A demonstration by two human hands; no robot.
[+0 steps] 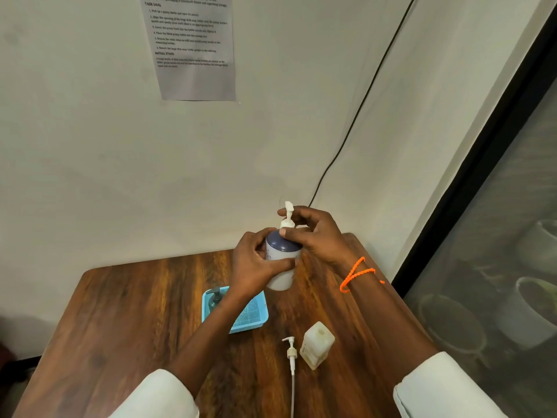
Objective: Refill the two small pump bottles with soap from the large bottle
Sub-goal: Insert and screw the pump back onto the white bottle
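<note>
pump bottle (pixel 281 260) gripped by left hand (pixel 251 268), right hand (pixel 313 233).

Two bare forearms in pale rolled sleeves

The left sleeve (pixel 159 393) at the lower left of the frame and the right sleeve (pixel 446 387) at the lower right are whitish with a faint green tint, cuffs pushed up. An orange beaded cord bracelet (pixel 357 274) loops twice around the right wrist, right of centre.

The print on the wall notice (pixel 193 40) is too blurred to be read (its top is cut off). The dark pump bottle (pixel 215 298) is partly hidden by the left forearm (pixel 211 333).
</note>
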